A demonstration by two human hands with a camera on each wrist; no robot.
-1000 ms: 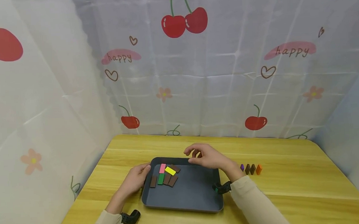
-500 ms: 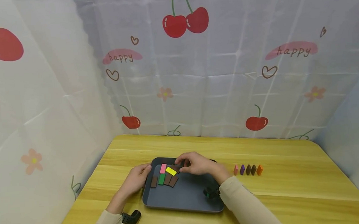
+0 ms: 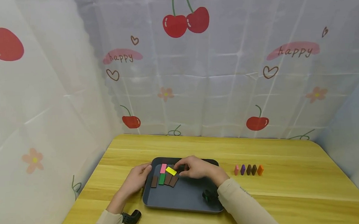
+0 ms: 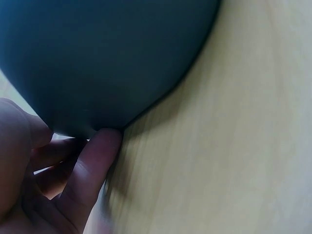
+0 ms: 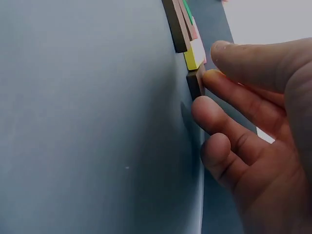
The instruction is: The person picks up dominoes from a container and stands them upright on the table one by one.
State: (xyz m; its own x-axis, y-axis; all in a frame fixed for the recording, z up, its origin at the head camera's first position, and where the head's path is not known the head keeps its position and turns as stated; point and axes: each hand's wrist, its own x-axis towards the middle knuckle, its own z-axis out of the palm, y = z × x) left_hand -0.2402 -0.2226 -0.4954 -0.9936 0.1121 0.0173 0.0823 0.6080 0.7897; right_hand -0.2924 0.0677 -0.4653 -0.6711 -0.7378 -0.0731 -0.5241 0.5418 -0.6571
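A dark grey baking tray (image 3: 183,198) lies on the wooden table. My left hand (image 3: 135,178) grips its left rim, with the thumb on the edge and the fingers beneath in the left wrist view. Inside the tray's left half are flat domino-like blocks: a pink block (image 3: 163,168), a green block (image 3: 162,179), a yellow block (image 3: 171,171) and several brown blocks (image 3: 154,182). My right hand (image 3: 197,167) is over the tray's far part. In the right wrist view its fingertips touch the brown block (image 5: 195,84) beside the yellow one, while the thumb stays apart from it.
To the right of the tray, a row of blocks stands on end: pink (image 3: 236,170), purple (image 3: 243,169), two dark brown (image 3: 249,169) and orange (image 3: 260,170). A cherry-patterned sheet (image 3: 214,90) hangs behind the wooden table (image 3: 291,187) and at its sides.
My right hand has come down and left from above the tray's far rim to the brown block by the yellow one. The standing pink block has come into view. My left hand has stayed put.
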